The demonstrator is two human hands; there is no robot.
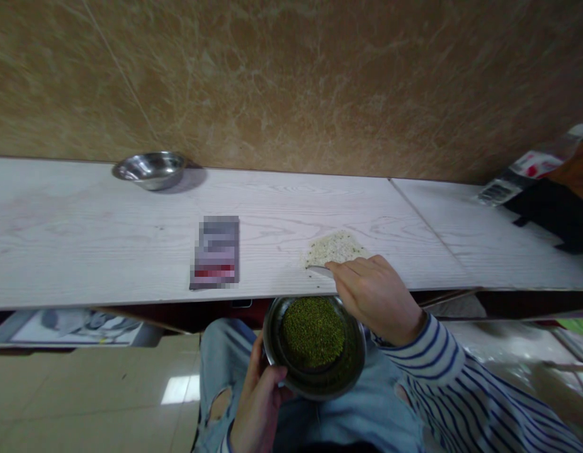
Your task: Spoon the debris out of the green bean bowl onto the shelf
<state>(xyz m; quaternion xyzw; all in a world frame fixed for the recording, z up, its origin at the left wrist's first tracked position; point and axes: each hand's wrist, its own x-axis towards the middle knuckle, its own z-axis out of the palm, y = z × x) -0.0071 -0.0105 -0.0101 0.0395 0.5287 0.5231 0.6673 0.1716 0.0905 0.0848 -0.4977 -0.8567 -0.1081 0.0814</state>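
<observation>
Your left hand (262,397) grips the steel bowl (320,389) below the table (267,261) edge; if this grip tilts, green beans (313,330) may spill. The pale granular heap (337,246) lies near that edge, and your right hand (369,292), pinching perhaps a thin scraper (318,271), could sweep grains past the rim.

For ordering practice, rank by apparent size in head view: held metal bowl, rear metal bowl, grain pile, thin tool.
Held metal bowl
Rear metal bowl and grain pile: look alike, unranked
Thin tool, partly hidden
</observation>
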